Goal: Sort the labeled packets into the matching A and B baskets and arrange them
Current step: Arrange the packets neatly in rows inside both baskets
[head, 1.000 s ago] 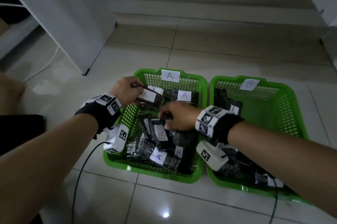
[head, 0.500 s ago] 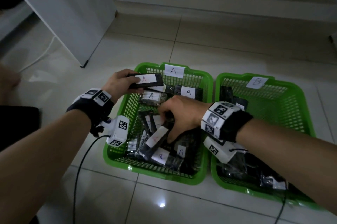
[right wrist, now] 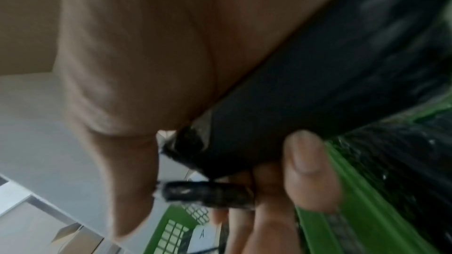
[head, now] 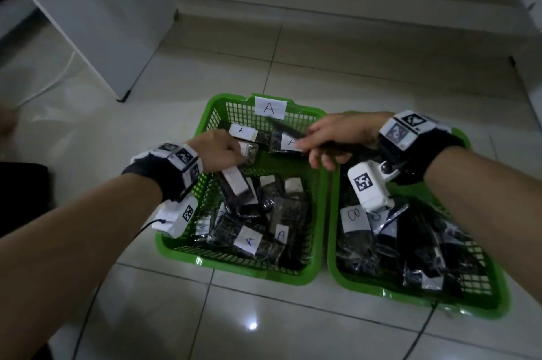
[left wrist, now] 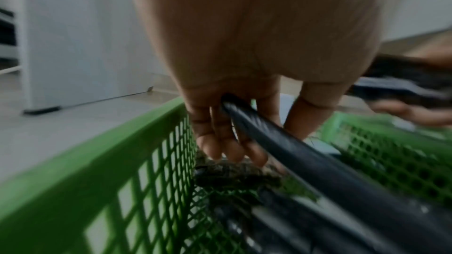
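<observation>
The right hand (head: 337, 136) grips a dark packet (right wrist: 318, 84), thumb on one face and fingers (right wrist: 308, 169) curled under it, above the divide between the two green baskets. The left hand (head: 218, 151) holds another packet (head: 234, 183) slanting down into basket A (head: 211, 119); its fingertips (left wrist: 229, 151) touch a clear packet (head: 249, 151) by the left wall. More A packets (head: 249, 241) lie heaped at the near end. Basket B (head: 495, 295), just beside, holds B packets (head: 353, 216).

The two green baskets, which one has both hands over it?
The basket tagged A, on the left. The left hand and right hand are both at its far end; the B basket has only the right forearm crossing it.
</observation>
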A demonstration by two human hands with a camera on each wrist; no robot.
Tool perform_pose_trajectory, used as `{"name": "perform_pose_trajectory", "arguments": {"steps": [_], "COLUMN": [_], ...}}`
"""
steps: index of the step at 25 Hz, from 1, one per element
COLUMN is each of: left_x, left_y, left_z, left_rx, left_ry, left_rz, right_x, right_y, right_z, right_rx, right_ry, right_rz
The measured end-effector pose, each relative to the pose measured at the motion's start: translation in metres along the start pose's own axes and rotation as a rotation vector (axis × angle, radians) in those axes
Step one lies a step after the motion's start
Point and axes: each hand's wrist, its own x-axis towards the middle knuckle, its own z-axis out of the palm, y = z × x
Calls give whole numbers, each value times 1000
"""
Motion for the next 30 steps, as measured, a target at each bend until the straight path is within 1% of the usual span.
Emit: {"name": "perform_pose_trajectory", "arguments": {"steps": [1, 2, 3, 4, 5, 7, 8, 10, 12, 14, 16, 17, 18, 20, 21, 22, 23, 25, 27, 28, 29, 30], "left_x": [1, 0, 0, -3, -5, -8, -8, -8, -10, -11, -10, -10, -8, -3, 1, 5, 7, 9, 10, 10, 9, 9], "left_y": [2, 5, 10, 16, 24, 39, 44, 48, 45, 39, 31, 28, 25, 21, 19, 20, 22, 30, 36, 36, 35, 32], "left_z": [7, 12, 19, 24, 30, 40, 43, 44, 35, 25, 23, 24, 26, 30, 33, 35, 36, 37, 38, 39, 41, 43], "left_rx": [106, 177, 187, 145, 74, 6, 33, 78, 28, -84, -163, -190, -208, -155, -101, -49, -1, 92, 145, 164, 192, 223], "left_ry": [-64, -76, -55, -37, -54, -190, -269, -356, -382, -385, -374, -334, -247, 33, 133, 166, 144, 49, -15, -40, -42, -11], "left_rz": [41, 90, 147, 201, 241, 241, 227, 224, 218, 212, 211, 220, 237, 312, 361, 397, 402, 353, 305, 303, 311, 338], "right_x": [6, 13, 21, 27, 33, 42, 46, 50, 50, 48, 46, 46, 46, 45, 44, 41, 39, 36, 35, 37, 38, 37], "right_y": [2, 3, 4, 4, 5, 6, 7, 11, 13, 11, 7, 5, 3, -1, -4, -7, -9, -9, -6, -4, -3, -5], "right_z": [4, 8, 14, 19, 23, 27, 27, 27, 27, 29, 30, 30, 31, 34, 36, 39, 41, 47, 50, 50, 50, 48], "right_rx": [33, -19, -105, -194, -269, -376, -395, -401, -419, -464, -488, -513, -550, -652, -717, -783, -842, -920, -974, -976, -955, -898], "right_ry": [64, 139, 216, 293, 366, 474, 503, 525, 512, 504, 497, 491, 482, 484, 500, 521, 550, 607, 615, 614, 606, 600], "right_rz": [7, 8, 7, -1, -13, -26, -32, -32, -11, -7, -21, -29, -31, -15, -3, 17, 29, 32, 37, 39, 46, 60]}}
